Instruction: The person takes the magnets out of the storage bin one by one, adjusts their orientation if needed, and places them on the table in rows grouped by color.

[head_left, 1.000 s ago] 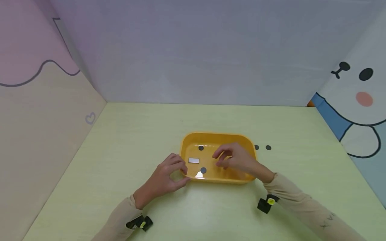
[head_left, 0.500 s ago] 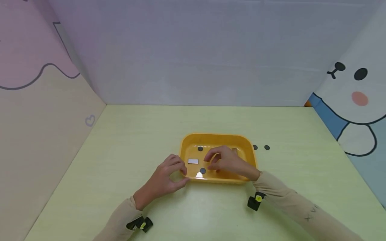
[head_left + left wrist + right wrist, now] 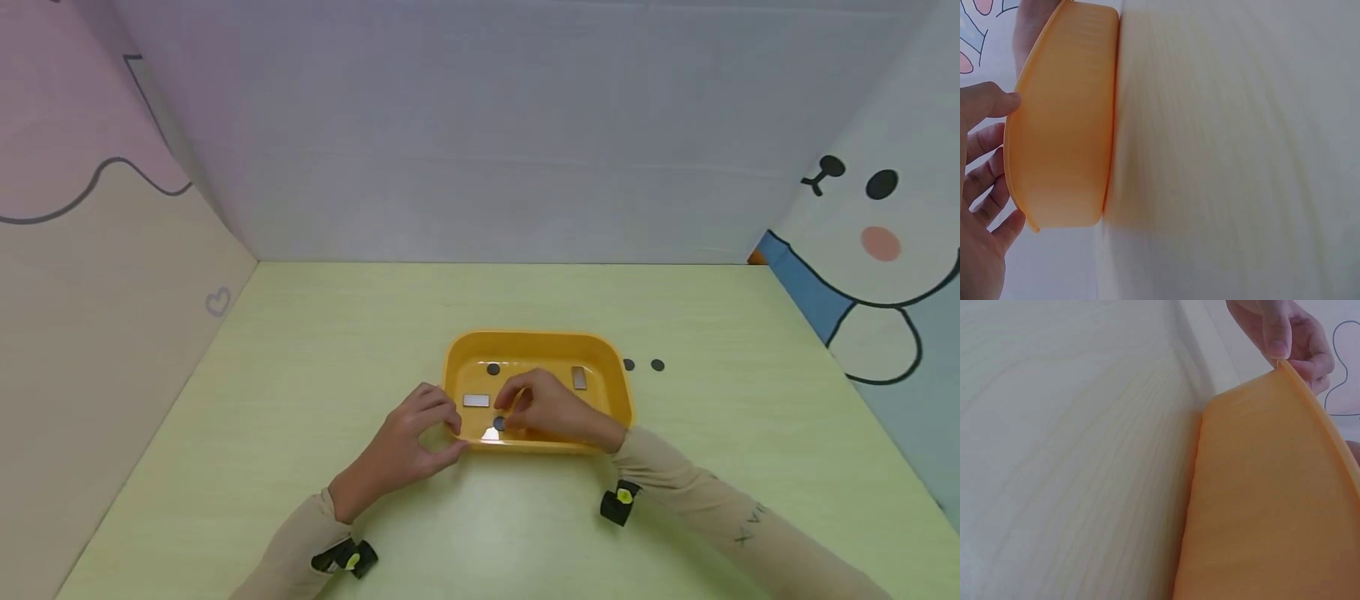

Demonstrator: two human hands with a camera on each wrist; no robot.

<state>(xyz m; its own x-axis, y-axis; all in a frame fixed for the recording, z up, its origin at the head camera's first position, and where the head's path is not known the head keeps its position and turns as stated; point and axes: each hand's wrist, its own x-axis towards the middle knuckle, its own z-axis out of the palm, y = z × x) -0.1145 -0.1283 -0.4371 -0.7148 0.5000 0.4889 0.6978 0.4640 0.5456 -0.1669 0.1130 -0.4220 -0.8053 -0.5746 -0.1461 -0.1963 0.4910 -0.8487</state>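
Observation:
A yellow rectangular tray [image 3: 540, 446] stands on the table. My left hand [image 3: 416, 429] grips its rim at the near left corner; in the left wrist view its thumb [image 3: 1004, 103] lies on the rim. My right hand [image 3: 543, 407] reaches into the tray from the right, thumb and index finger apart, the thumb tip right at a grey disc [image 3: 499, 423] near the front wall. Behind it on the tray floor lie a dark disc [image 3: 492, 369] and, at left, a pale silvery rectangular bar [image 3: 476, 401]. A second bar [image 3: 579, 378] lies at the right. The right wrist view hides the right fingertips behind the tray wall.
Two dark discs [image 3: 657, 365] lie on the light wooden table [image 3: 345, 333] just right of the tray. A pale back wall [image 3: 480, 167] and printed side panels stand around the tabletop.
My right hand has moved left and lower inside the tray, to the grey disc, uncovering the right-hand bar. The left hand keeps its grip on the corner.

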